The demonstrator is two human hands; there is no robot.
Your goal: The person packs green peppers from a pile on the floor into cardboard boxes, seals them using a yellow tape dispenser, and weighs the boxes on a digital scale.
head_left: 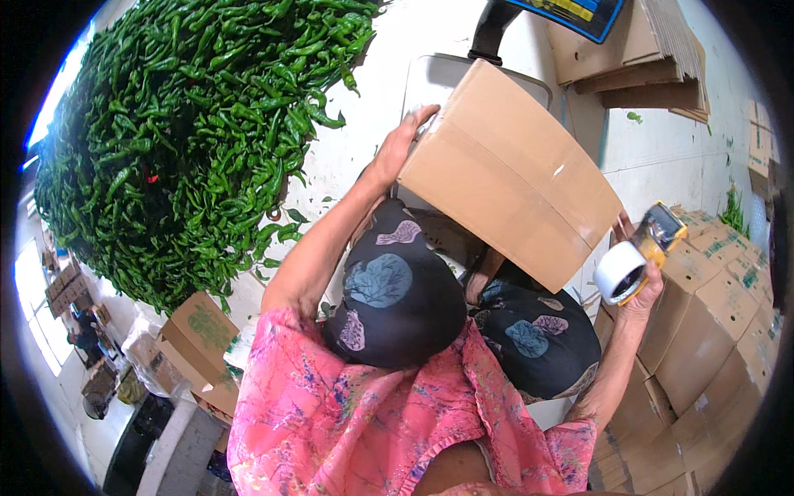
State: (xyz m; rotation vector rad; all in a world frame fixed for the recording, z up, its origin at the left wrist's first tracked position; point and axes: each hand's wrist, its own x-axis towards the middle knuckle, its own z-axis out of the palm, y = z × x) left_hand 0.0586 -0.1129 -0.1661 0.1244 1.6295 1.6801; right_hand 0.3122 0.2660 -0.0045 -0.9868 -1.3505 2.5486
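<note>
A brown cardboard box (pixel 513 174) sits tilted in front of me, above my knees, its closed plain face toward me. My left hand (pixel 404 142) grips its upper left edge, the fingertips reaching round the side. At the box's lower right corner, my right hand (pixel 647 288) is closed round a yellow tape dispenser (pixel 662 231) carrying a white roll of tape (pixel 614 273). Some fingers of this hand show beside the box's right edge; whether they touch it I cannot tell. Behind the box is part of a scale's metal platform (pixel 430 76).
A large heap of green peppers (pixel 198 140) covers the floor at the left. The scale's dark post (pixel 492 33) and display (pixel 579 12) rise at the top. Flattened cartons (pixel 637 50) lie at the upper right, stacked boxes (pixel 703 306) at the right, an open carton (pixel 198 339) at the lower left.
</note>
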